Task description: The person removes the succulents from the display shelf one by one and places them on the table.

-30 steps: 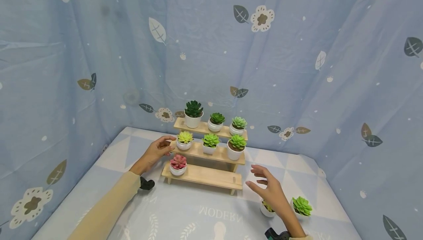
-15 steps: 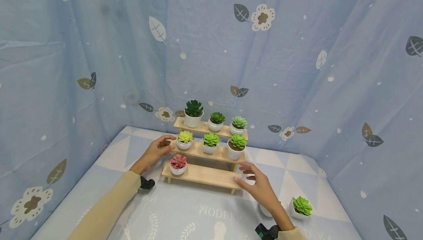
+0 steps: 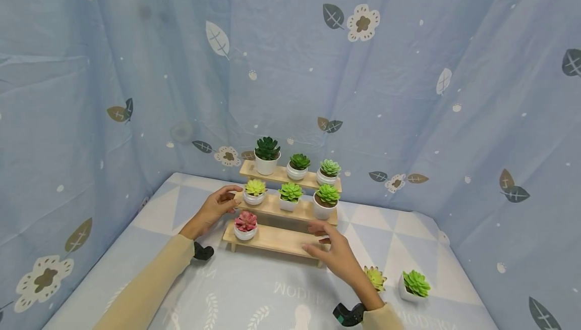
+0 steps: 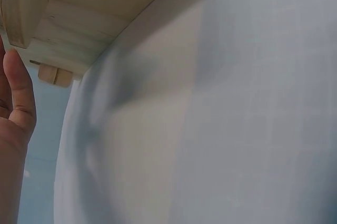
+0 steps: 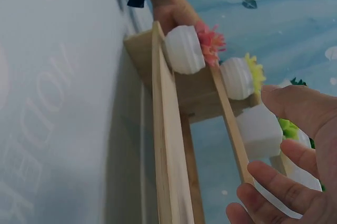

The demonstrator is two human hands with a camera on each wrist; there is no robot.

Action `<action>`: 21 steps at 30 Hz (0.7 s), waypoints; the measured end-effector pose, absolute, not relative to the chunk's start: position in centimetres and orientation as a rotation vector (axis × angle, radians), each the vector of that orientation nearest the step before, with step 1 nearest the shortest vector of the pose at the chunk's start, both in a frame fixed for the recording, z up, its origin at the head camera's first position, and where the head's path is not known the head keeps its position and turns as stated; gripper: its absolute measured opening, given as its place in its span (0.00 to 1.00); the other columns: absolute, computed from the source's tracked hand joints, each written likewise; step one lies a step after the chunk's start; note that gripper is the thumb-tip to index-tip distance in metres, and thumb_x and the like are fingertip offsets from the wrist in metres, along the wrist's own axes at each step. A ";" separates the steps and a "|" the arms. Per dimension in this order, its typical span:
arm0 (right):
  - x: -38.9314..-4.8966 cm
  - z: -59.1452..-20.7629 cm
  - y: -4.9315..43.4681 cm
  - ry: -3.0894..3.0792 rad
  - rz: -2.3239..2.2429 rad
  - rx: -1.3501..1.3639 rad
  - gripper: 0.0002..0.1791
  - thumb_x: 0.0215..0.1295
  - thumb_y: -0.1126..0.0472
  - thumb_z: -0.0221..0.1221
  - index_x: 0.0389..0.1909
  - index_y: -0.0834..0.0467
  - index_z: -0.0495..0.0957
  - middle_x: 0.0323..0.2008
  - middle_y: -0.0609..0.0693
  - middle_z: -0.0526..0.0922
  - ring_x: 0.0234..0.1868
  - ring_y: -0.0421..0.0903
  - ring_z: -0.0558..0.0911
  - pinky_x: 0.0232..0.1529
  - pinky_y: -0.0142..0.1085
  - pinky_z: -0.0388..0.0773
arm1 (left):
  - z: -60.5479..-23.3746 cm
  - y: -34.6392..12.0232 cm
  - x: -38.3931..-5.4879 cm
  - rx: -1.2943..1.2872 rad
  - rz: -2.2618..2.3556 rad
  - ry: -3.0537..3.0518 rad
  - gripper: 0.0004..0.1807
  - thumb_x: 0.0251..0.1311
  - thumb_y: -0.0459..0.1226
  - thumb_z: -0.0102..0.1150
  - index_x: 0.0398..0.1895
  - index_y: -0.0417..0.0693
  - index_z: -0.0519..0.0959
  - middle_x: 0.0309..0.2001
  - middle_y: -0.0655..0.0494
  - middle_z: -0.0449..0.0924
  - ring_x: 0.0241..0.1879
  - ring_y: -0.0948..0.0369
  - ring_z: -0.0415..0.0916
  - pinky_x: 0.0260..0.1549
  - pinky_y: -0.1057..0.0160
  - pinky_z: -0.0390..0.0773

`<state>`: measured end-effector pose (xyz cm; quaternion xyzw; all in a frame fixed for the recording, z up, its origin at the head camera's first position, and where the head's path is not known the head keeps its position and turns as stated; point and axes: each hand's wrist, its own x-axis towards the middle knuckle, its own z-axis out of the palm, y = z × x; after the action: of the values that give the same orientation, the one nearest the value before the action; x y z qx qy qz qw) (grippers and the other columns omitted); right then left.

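A three-tier wooden plant stand [image 3: 281, 240] holds several potted succulents. On its bottom tier, at the left end, sits a pink succulent [image 3: 245, 222] in a white pot. My left hand [image 3: 213, 211] is at the left end of the middle tier, fingertips right at the wood beside a yellow succulent [image 3: 255, 188]. The left wrist view shows its fingers [image 4: 20, 84] extended close to the stand's wooden edge. My right hand [image 3: 336, 254] hovers over the right end of the bottom tier, thumb and fingers spread, nothing between them; the right wrist view shows the spread hand [image 5: 295, 166] too.
A yellow-green succulent with reddish tips [image 3: 375, 278] stands on the table behind my right forearm, partly hidden. Right of it is a bright green succulent [image 3: 415, 284] in a white pot. A patterned blue curtain [image 3: 290, 67] hangs behind the table.
My right hand has moved left from beside the stand to over the right end of its bottom tier, uncovering the yellow-green succulent. My left hand has stayed in place.
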<state>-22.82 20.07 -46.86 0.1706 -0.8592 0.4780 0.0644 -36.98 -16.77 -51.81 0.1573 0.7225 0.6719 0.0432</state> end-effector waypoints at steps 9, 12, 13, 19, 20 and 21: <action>-23.5 -47.1 17.9 -2.593 1.468 0.625 0.32 0.65 0.57 0.72 0.69 0.49 0.73 0.57 0.43 0.80 0.59 0.57 0.79 0.57 0.53 0.78 | -51.9 -16.6 -37.0 0.462 2.062 2.212 0.28 0.70 0.46 0.66 0.69 0.51 0.72 0.54 0.41 0.75 0.51 0.42 0.76 0.52 0.38 0.78; -23.6 -47.1 17.2 -2.593 1.472 0.657 0.31 0.66 0.58 0.72 0.69 0.48 0.73 0.57 0.44 0.80 0.60 0.58 0.79 0.57 0.53 0.78 | -52.0 -16.7 -37.1 0.467 2.063 2.205 0.28 0.70 0.47 0.66 0.69 0.51 0.72 0.54 0.41 0.75 0.50 0.44 0.77 0.52 0.39 0.78; -23.7 -47.1 17.0 -2.591 1.472 0.662 0.31 0.65 0.57 0.72 0.68 0.47 0.73 0.57 0.44 0.81 0.60 0.57 0.79 0.57 0.52 0.78 | -52.0 -16.7 -37.1 0.467 2.067 2.202 0.28 0.70 0.46 0.66 0.69 0.51 0.72 0.54 0.41 0.75 0.49 0.44 0.77 0.52 0.39 0.78; -24.1 -46.6 15.7 -2.563 1.481 0.679 0.32 0.64 0.58 0.73 0.68 0.55 0.74 0.56 0.47 0.82 0.58 0.58 0.80 0.56 0.56 0.78 | -52.0 -16.8 -37.2 0.463 2.076 2.193 0.28 0.70 0.46 0.66 0.69 0.50 0.73 0.53 0.42 0.75 0.51 0.39 0.75 0.52 0.38 0.77; -24.2 -46.6 15.6 -2.567 1.478 0.684 0.33 0.64 0.58 0.73 0.69 0.56 0.73 0.56 0.48 0.81 0.59 0.58 0.80 0.56 0.56 0.78 | -52.0 -16.8 -37.2 0.464 2.074 2.192 0.28 0.70 0.46 0.66 0.69 0.50 0.73 0.54 0.42 0.75 0.51 0.38 0.75 0.52 0.38 0.77; -24.3 -46.7 15.4 -2.574 1.472 0.685 0.34 0.64 0.57 0.73 0.69 0.57 0.73 0.56 0.48 0.81 0.59 0.57 0.80 0.56 0.55 0.78 | -52.0 -16.8 -37.2 0.464 2.072 2.193 0.28 0.70 0.46 0.66 0.68 0.49 0.73 0.54 0.42 0.75 0.51 0.38 0.74 0.52 0.38 0.77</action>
<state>-24.33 15.38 -46.68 0.2248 -0.8448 0.4831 0.0489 -37.17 -16.78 -51.96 0.1519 0.7177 0.6781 0.0444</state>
